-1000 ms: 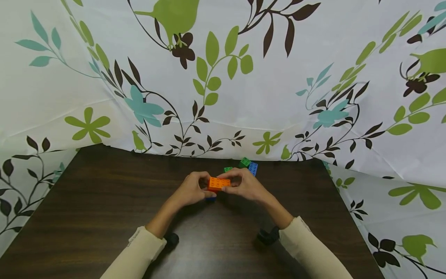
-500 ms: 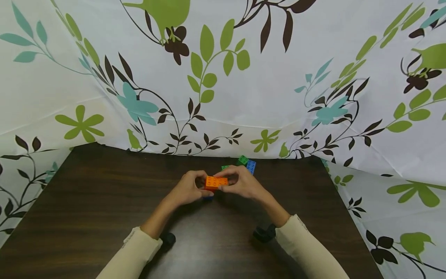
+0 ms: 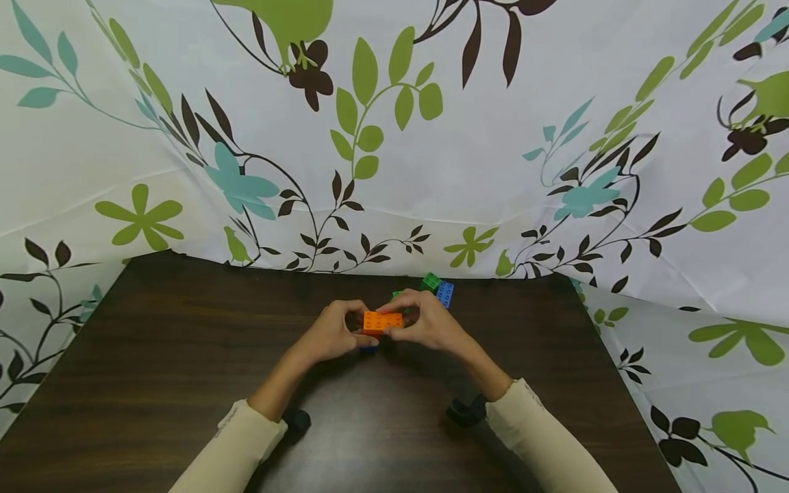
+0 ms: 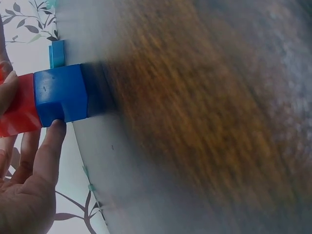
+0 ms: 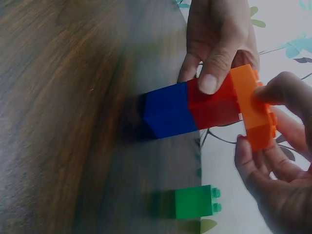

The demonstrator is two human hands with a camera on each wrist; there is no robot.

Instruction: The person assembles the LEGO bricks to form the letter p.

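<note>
A blue toy brick (image 5: 170, 112) stands on the table with a red brick (image 5: 214, 105) stacked on it. On top lies an orange brick (image 3: 382, 322), jutting past the red one on the right-hand side. My left hand (image 3: 333, 332) grips the red brick, thumb on its near face; one of its fingertips touches the blue brick in the left wrist view. With thumb and fingers, my right hand (image 3: 428, 322) pinches the overhanging end of the orange brick. In the head view the hands hide most of the red brick.
Behind my right hand, near the back edge of the dark wooden table (image 3: 203, 356), lie a green brick (image 3: 431, 281) and a longer blue brick (image 3: 445, 293). Another green brick (image 3: 397, 294) is mostly hidden by that hand. A patterned cloth (image 3: 493, 150) hangs behind the table.
The head view has shifted slightly, so everything appears a little further left. Both hands keep the same hold on the stacked bricks.
</note>
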